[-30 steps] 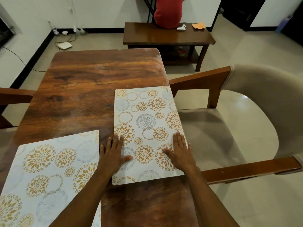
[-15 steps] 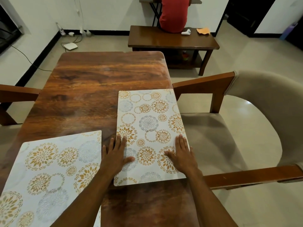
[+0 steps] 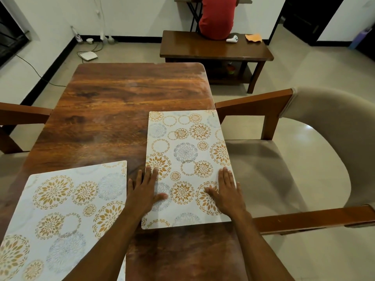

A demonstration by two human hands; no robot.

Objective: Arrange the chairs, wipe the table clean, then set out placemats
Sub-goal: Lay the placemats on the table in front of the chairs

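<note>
Cream with gold and grey floral rings, the nearer placemat point(image 3: 60, 209) lies skewed at the lower left of the tabletop point(image 3: 121, 102), with the left forearm passing over its corner and no hand on it. Just beyond, the left hand point(image 3: 142, 191) and right hand point(image 3: 225, 191) lie palm-down on the near half of the second placemat point(image 3: 188, 151). Each grip is released, with fingers straight and flat, pressing rather than pinching. The left hand straddles the mat's left edge, its outer fingers on the wood. The right hand rests along the right edge, which runs beside the tabletop's own edge; whether flush or slightly over I cannot tell. This mat lies in front of the right chair point(image 3: 304, 159), whose padded seat is drawn close, while the left chair point(image 3: 20, 118) shows mainly a wooden arm at the opposite side. By my reading the chairs and the wiping are done, the wood looking glossy, and the step in hand is the last one: squaring a mat to its seat. The next move likely calls for a light, even slide with both palms so the mat sits parallel to the edge and fully on the wood, then straightening the skewed nearer mat. Farther off, a lower tabletop point(image 3: 213, 49) carries an orange cloth point(image 3: 253, 37) and a white device point(image 3: 232, 39), with a person in red point(image 3: 216, 17) seated at it.
</note>
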